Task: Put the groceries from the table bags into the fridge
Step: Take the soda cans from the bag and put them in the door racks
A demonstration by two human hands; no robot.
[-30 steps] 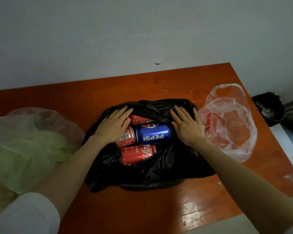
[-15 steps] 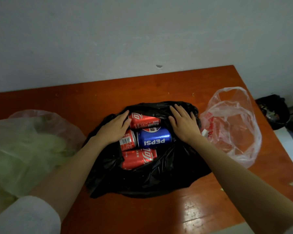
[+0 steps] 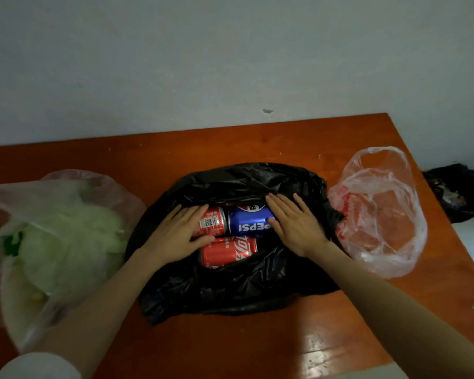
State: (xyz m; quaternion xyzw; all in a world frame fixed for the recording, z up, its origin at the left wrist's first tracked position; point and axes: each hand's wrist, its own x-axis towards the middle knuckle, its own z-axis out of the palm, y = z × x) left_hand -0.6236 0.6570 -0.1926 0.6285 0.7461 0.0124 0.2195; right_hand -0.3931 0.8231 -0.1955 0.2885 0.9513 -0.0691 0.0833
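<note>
Head view: left hand (image 3: 179, 234) and right hand (image 3: 294, 225) lie flat, fingers spread, on cans (image 3: 251, 224) in black bag (image 3: 238, 285).

In front of you the tabletop (image 3: 257, 351) is shiny orange-brown, and the big bag (image 3: 244, 285) on it is black. Inside you see two red cans (image 3: 230, 251) with white writing and one blue can (image 3: 251, 221) with white letters. The wall (image 3: 230, 58) is plain grey.

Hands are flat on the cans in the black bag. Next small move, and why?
Probably close the right hand around the blue Pepsi can and lift it out: it lies exposed in the open black bag, and the palm rests on its end, not yet gripping.
</note>
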